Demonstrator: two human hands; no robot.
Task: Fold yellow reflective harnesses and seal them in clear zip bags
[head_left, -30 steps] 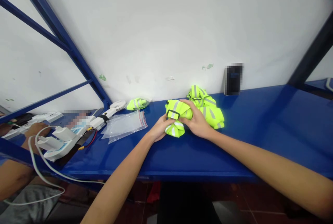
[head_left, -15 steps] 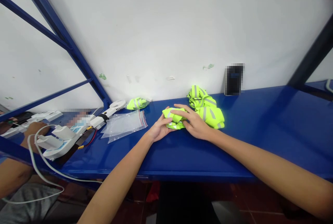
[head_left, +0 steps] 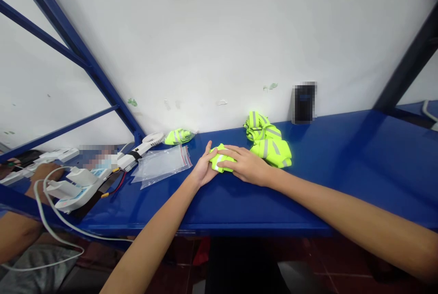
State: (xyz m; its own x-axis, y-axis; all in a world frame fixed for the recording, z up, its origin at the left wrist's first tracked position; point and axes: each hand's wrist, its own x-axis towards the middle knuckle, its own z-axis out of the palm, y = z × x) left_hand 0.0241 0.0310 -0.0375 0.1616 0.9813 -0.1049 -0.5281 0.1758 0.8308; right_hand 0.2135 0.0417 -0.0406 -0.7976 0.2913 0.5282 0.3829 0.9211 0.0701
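A small folded bundle of neon-yellow cloth with a grey reflective stripe is held between my two hands, over the blue table. My left hand cups it from the left and below, thumb against its side. Across its top and right side lie the fingers of my right hand. More neon-yellow striped cloth lies in a rumpled heap just right of my right hand. Clear zip bags lie flat to the left of my left hand.
Against the wall are a bagged yellow bundle, a white fan and a blurred dark box. At left, a power strip with cables lies near another person's hand.
The yellow bundle is more compact and partly turned between my hands. My right hand has moved left and now covers more of it. The view has shifted slightly.
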